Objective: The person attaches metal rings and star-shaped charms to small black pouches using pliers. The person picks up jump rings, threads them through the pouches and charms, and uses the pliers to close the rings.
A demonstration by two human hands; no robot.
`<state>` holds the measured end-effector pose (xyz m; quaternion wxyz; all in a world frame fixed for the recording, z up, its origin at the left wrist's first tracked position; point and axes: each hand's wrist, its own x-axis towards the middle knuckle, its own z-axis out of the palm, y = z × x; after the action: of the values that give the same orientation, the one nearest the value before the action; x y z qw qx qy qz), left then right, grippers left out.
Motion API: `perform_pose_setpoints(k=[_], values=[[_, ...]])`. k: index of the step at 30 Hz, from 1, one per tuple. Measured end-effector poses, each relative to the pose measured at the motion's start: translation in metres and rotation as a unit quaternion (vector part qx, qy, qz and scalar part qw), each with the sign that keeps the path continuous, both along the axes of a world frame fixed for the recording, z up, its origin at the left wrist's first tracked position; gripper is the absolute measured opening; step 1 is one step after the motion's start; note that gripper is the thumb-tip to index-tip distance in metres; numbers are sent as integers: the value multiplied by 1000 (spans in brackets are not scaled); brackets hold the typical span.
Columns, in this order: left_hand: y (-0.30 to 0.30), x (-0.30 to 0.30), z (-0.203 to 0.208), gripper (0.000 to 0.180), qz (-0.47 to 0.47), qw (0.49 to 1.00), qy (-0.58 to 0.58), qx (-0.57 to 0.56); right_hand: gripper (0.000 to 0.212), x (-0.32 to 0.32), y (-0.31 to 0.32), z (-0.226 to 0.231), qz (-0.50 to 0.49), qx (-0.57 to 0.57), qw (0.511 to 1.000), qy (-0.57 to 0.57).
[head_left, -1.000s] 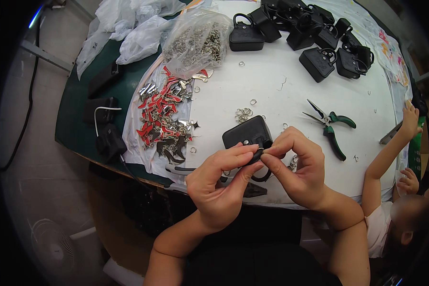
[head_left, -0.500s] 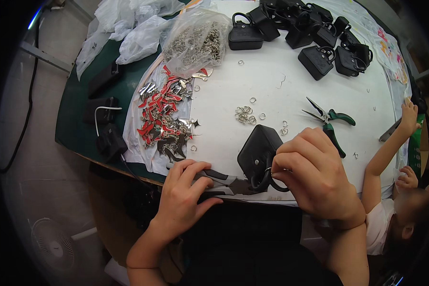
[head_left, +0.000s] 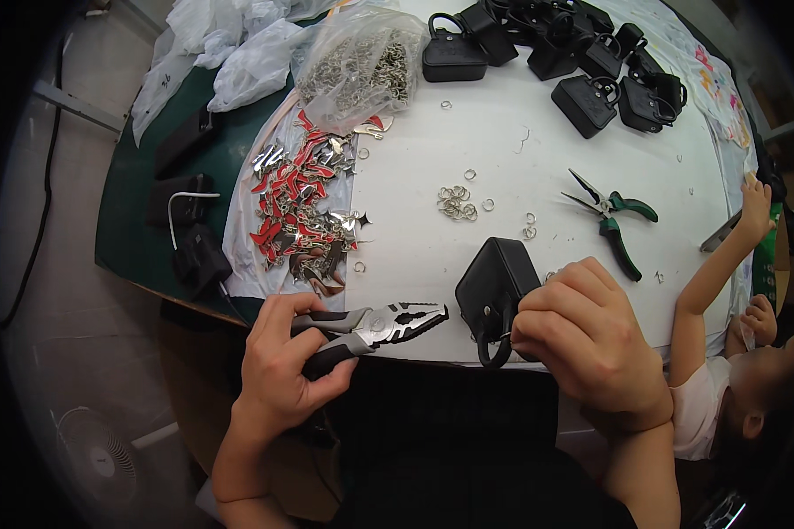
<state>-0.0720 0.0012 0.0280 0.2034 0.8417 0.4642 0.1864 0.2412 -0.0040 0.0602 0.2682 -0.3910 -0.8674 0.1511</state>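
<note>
Grasping combination pliers, the left hand is closed around their grey-and-black handles at the near edge of the white tabletop, the metal head pointing right toward a small black bag; the right hand, fingers drawn together, clasps the tilted bag at its looped handle; beyond lies a cluster of metal rings, with green-handled pliers to the right and red and silver charms to the left

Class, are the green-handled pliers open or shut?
Open: the green-handled pliers show two slim jaws apart, a gap between the tips.
</note>
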Motion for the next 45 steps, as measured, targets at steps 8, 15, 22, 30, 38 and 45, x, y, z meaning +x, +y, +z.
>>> perform_pose_setpoints(k=[8,15,22,30,38,45], values=[[15,17,30,37,-68,996,55,14,20,-8,1,-6,38,1,999,24],[22,21,38,37,-98,990,94,38,18,-6,4,-8,73,-9,997,26],[29,22,51,35,-141,983,121,13,16,-4,5,-6,84,-18,996,28],[30,29,57,33,-140,981,128,45,28,5,-1,-4,21,-32,998,45],[36,20,50,40,-75,991,110,30,84,131,-11,-69,-342,-10,916,-209],[46,12,55,46,-100,983,147,49,61,115,0,-77,-365,-34,893,-263]])
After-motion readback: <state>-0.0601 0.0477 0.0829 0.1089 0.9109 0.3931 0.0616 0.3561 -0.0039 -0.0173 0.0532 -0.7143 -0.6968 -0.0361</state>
